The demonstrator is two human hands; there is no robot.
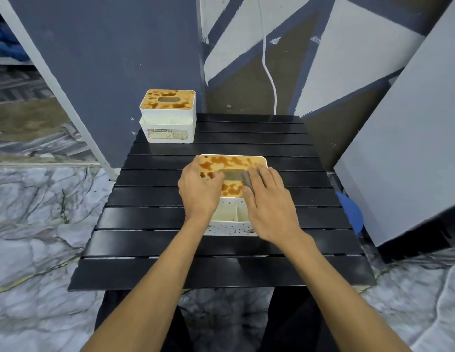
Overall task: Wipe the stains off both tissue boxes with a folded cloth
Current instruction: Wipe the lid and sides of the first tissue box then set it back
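1. Head view: the near tissue box (pixel 231 161) sits mid-bench (pixel 272 153), the far tissue box (pixel 168 102) back left; both tops are stained.
2. The cloth (pixel 231 175) lies on the near tissue box; our right hand (pixel 269 201) has its grip pinched on the right fold; our left hand (pixel 198 189) curls at the left edge, hold unclear.
3. We judge the cloth limp, the boxes light and slidy: brace a side wall.

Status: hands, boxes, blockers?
Right hand pinches grey cloth on near white tissue box; left hand at cloth's other end, grip unclear. Brown stains on both lids. Nothing in the way.
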